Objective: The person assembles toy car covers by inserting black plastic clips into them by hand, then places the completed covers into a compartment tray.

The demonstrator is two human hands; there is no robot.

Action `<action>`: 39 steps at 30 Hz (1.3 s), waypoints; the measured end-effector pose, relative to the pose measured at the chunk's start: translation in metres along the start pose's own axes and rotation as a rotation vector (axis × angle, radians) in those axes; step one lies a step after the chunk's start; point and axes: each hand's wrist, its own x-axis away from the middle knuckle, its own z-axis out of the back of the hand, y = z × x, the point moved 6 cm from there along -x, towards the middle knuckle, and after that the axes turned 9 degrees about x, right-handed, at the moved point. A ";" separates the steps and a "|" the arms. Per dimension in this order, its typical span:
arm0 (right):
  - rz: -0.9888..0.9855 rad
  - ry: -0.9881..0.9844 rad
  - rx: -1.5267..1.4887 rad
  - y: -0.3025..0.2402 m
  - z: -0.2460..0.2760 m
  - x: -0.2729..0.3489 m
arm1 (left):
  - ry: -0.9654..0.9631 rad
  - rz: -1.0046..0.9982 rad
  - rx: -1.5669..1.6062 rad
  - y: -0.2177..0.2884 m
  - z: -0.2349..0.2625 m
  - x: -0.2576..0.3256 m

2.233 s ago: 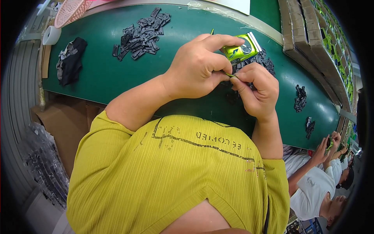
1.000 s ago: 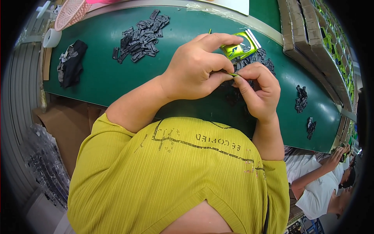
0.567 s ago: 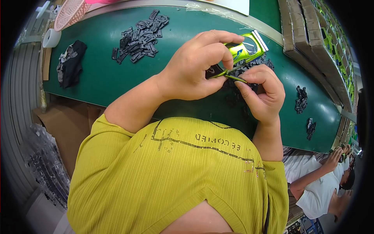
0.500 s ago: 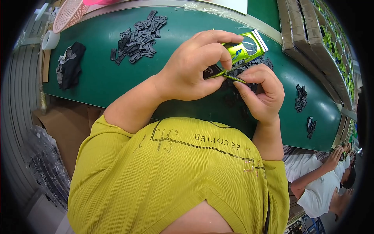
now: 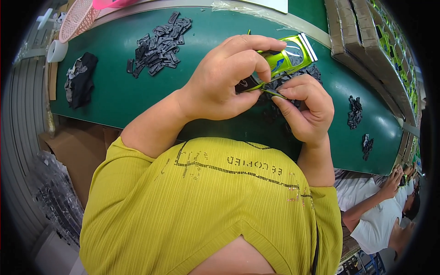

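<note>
My left hand grips a lime-green toy car body from above, holding it over the green table. My right hand pinches a small thin dark part against the car's near end. Under both hands lies a heap of small black plastic parts, mostly hidden by the fingers.
Another pile of black parts lies at the table's far left, a dark bundle at its left end, and small black clusters to the right. Cardboard trays line the far right. A pink basket and a co-worker's arm are nearby.
The car has been turned and lifted slightly to the right in my left hand; my right hand's fingers have shifted along its near end.
</note>
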 end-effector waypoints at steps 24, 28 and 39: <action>-0.534 0.151 -0.539 0.022 -0.018 0.018 | 0.083 -0.131 -0.124 0.002 -0.003 0.001; -0.889 -0.007 -0.858 0.043 -0.022 0.026 | 0.090 -0.234 -0.174 0.007 -0.003 0.003; -0.976 -0.087 -1.086 0.041 -0.033 0.028 | 0.380 -0.037 -0.155 0.000 0.012 0.006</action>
